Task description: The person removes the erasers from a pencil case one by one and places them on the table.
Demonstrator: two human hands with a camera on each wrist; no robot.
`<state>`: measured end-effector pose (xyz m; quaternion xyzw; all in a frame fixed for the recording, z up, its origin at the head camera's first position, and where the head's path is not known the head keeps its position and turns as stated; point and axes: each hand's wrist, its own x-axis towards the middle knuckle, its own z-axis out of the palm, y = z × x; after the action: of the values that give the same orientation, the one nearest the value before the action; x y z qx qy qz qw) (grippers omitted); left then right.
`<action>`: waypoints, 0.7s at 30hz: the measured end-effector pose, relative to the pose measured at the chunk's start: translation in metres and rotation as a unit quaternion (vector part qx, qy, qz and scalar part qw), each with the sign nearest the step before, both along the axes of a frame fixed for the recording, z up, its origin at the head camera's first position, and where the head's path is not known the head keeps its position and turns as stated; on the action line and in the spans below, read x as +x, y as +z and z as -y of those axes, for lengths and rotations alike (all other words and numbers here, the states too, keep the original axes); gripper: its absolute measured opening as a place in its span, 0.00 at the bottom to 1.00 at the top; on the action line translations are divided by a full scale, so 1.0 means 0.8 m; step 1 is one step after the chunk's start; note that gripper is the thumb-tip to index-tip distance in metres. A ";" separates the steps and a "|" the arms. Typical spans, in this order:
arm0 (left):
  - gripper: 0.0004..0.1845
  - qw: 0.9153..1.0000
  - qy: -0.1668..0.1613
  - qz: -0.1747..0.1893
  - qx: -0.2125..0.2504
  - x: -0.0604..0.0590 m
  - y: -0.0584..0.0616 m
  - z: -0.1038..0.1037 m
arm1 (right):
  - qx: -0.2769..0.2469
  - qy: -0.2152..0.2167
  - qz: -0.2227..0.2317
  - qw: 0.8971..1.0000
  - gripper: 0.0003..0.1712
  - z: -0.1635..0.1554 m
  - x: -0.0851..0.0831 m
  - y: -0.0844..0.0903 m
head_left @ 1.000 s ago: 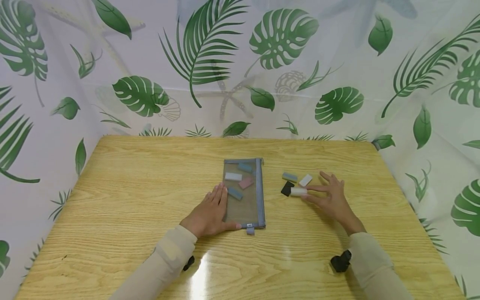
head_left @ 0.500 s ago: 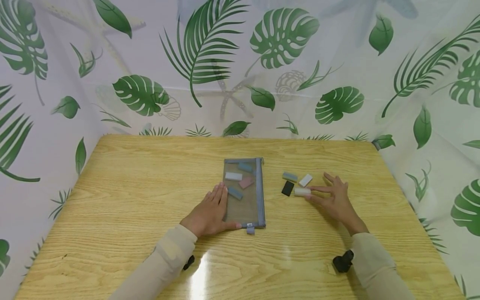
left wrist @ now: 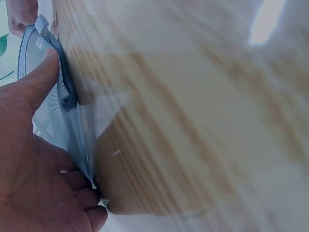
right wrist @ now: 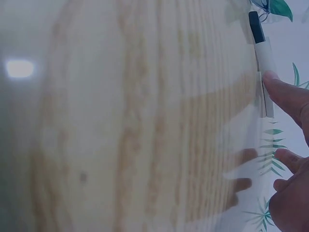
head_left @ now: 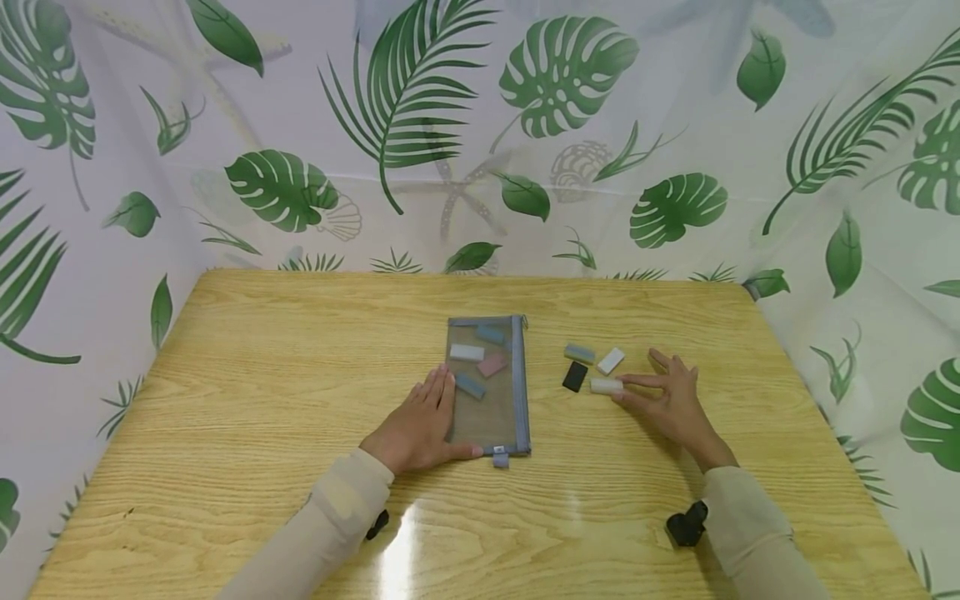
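Note:
A grey mesh zipper pouch (head_left: pixel 487 417) lies flat mid-table, with blue, white and pink erasers showing through it. My left hand (head_left: pixel 420 425) rests along its left side, fingers straight and thumb on the near edge. In the left wrist view the thumb presses the pouch (left wrist: pixel 67 89) beside its folded tab. Right of the pouch, my right hand (head_left: pixel 671 408) pinches the right end of a white eraser (head_left: pixel 604 386) between thumb and index finger, its other fingers spread. The right wrist view has the thumb (right wrist: pixel 289 96) against that white eraser (right wrist: pixel 267 104).
Close by the pinched eraser lie a black eraser (head_left: pixel 575 376), a grey-blue one (head_left: pixel 580 353) and another white one (head_left: pixel 611 361). The wooden table (head_left: pixel 262 375) is bordered by a leaf-print cloth (head_left: pixel 450 225). Black wrist devices (head_left: pixel 686 525) sit beneath the sleeves.
My right hand has drawn the white eraser slightly right, away from the black one, then a touch nearer. The black eraser has turned a little. My left hand and the pouch have stayed put.

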<state>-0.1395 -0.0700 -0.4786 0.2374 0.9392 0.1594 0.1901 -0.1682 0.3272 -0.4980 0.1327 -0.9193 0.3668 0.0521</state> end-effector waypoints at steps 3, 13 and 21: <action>0.60 1.000 0.001 0.001 0.000 0.001 0.001 0.000 | -0.002 -0.003 0.008 1.000 0.17 0.000 0.000 0.000; 0.60 1.000 0.000 0.003 -0.001 0.001 0.002 0.000 | 0.003 -0.002 0.021 1.000 0.21 -0.006 -0.003 -0.009; 0.60 1.000 -0.001 0.003 -0.004 0.000 -0.001 0.000 | 0.014 -0.003 0.034 0.999 0.21 -0.007 -0.004 -0.009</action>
<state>-0.1396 -0.0701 -0.4791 0.2371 0.9389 0.1563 0.1943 -0.1710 0.3328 -0.5050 0.1180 -0.9261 0.3577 0.0196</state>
